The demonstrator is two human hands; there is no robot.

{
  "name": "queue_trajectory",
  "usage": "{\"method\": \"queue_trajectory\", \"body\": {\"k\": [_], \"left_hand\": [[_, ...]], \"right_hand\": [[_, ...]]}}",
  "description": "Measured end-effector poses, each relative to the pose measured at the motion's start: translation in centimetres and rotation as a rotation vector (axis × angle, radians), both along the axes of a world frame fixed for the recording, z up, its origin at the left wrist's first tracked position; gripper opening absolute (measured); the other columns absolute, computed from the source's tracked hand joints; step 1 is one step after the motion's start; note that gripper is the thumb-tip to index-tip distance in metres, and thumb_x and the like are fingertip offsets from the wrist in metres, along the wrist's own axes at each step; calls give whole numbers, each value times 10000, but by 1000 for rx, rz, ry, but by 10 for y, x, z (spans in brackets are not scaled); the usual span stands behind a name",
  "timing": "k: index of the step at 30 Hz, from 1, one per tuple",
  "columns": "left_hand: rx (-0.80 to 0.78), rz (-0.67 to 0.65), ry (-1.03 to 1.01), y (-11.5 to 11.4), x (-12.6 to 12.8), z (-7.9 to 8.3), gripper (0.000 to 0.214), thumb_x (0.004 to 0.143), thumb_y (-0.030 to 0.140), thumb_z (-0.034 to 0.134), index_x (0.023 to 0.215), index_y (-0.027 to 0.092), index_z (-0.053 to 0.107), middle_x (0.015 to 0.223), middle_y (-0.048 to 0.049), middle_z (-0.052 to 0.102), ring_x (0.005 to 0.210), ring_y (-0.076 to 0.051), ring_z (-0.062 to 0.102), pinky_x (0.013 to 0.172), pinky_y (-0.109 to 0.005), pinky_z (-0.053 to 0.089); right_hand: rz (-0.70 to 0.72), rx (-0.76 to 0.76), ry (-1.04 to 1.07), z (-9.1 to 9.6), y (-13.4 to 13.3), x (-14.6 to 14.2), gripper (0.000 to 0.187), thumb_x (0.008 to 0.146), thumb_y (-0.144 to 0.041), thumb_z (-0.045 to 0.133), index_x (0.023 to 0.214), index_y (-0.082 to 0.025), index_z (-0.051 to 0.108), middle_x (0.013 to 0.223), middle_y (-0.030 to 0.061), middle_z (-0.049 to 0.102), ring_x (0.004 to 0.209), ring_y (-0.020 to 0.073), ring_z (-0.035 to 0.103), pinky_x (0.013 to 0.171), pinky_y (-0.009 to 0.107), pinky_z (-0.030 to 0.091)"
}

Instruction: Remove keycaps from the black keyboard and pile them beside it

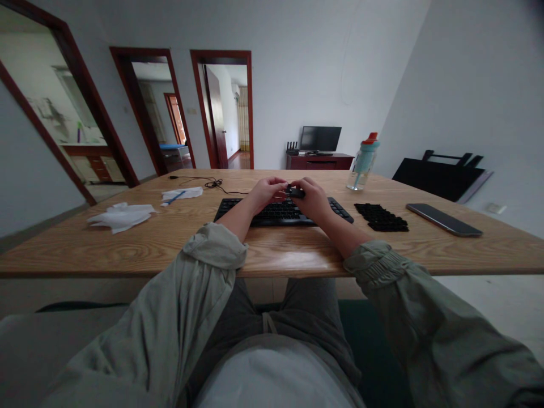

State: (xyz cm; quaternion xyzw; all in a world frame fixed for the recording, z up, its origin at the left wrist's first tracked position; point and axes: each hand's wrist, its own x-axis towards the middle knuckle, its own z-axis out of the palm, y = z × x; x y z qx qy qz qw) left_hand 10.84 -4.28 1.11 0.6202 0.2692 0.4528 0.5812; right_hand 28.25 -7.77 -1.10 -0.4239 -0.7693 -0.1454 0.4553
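A black keyboard point(280, 214) lies on the wooden table, its cable running off to the left. Above its middle, my two hands meet. My right hand point(312, 198) grips a small dark, elongated tool point(296, 193), whose exact kind I cannot make out. My left hand point(268, 191) is closed in a pinch at the tool's left end, with fingertips around something small and dark, perhaps a keycap. The fingers hide most of it. To the right of the keyboard, several loose black keycaps point(380, 217) lie grouped in rows on the wood.
A phone point(444, 219) rests on the right of the wooden table point(289, 255). Behind the keycaps stands a water bottle point(363, 164) with an orange lid. At left are crumpled white tissues point(122, 216) and a blue stick-like tool point(174, 198) on another tissue. The cable point(215, 183) coils nearby.
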Motion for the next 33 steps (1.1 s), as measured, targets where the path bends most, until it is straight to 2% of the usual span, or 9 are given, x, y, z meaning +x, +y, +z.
{"method": "queue_trajectory", "body": {"k": [8, 13, 18, 22, 26, 33], "left_hand": [[70, 32, 89, -1, -3, 2, 300, 720, 373, 754, 884, 143, 655, 767, -6, 653, 637, -91, 611, 634, -249, 531], [179, 129, 201, -2, -1, 2, 277, 718, 357, 750, 861, 128, 685, 698, -5, 648, 564, -76, 572, 575, -221, 488], [372, 238, 366, -4, 0, 3, 154, 716, 238, 698, 806, 114, 704, 608, 6, 617, 543, -82, 529, 556, -217, 425], [533, 284, 440, -4, -1, 3, 173, 754, 274, 641, 764, 112, 700, 592, 4, 612, 566, -97, 530, 569, -221, 407], [484, 233, 414, -3, -2, 3, 249, 816, 330, 579, 749, 113, 680, 567, 10, 581, 524, -97, 534, 524, -218, 394], [253, 151, 235, -5, -3, 5, 244, 791, 355, 658, 842, 119, 692, 625, 0, 613, 547, -81, 557, 565, -216, 473]], "right_hand": [[-21, 11, -32, 1, -1, -1, 188, 809, -217, 605, 988, -219, 664, 956, 65, 639, 869, 218, 598, 752, 316, 441], [-51, 17, -43, 0, -1, 1, 160, 823, -225, 605, 967, -212, 673, 953, 67, 639, 837, 211, 597, 728, 310, 433], [-61, -14, -54, 1, -2, 1, 180, 809, -219, 615, 973, -215, 689, 951, 71, 643, 835, 213, 599, 730, 312, 439], [-50, -22, -60, 2, -4, -1, 202, 813, -227, 599, 989, -223, 699, 951, 73, 648, 837, 217, 603, 741, 321, 453], [-17, -21, -74, 4, -5, 0, 266, 794, -195, 587, 1034, -233, 694, 964, 68, 649, 868, 221, 608, 767, 326, 466], [-11, -16, -22, 4, -3, 2, 246, 791, -217, 588, 1017, -205, 682, 976, 79, 645, 887, 227, 604, 773, 333, 462]]}}
